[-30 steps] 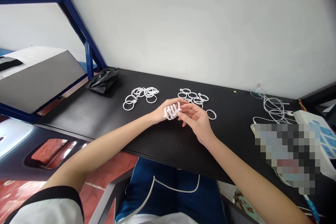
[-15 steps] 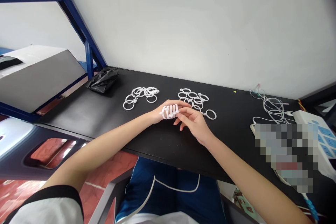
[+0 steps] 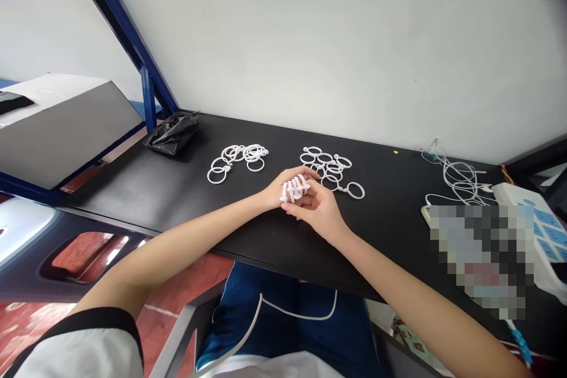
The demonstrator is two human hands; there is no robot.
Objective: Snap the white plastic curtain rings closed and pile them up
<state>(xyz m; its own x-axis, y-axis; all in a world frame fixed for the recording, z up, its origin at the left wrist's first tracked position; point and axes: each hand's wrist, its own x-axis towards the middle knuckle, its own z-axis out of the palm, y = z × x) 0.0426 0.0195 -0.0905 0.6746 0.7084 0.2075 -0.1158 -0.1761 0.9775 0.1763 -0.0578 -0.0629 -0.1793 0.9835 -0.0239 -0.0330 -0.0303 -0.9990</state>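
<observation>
Several white curtain rings point(image 3: 295, 188), each with a small eyelet, sit in a row at my left hand point(image 3: 275, 190). That hand is curled beside them, palm inward, and some of its fingers are hidden. My right hand point(image 3: 323, 212) closes on the same rings from the right, with its thumb along the lower edge and its fingers at the far end. Just behind my hands lies a loose group of curtain rings point(image 3: 337, 158). Another pile of curtain rings point(image 3: 253, 159) rests farther left on the black table point(image 3: 186, 183).
A crumpled black plastic bag point(image 3: 172, 133) lies at the table's back left, near a blue metal frame point(image 3: 148, 94). On the right are a tangled white cable point(image 3: 460, 180), a blurred-out object point(image 3: 482, 254) and a white power strip point(image 3: 514, 195). A pale wall point(image 3: 310, 41) stands behind.
The row of rings has tilted and shifted slightly right with my left hand. My right thumb has moved left along the row's lower edge. The loose rings have stayed in place.
</observation>
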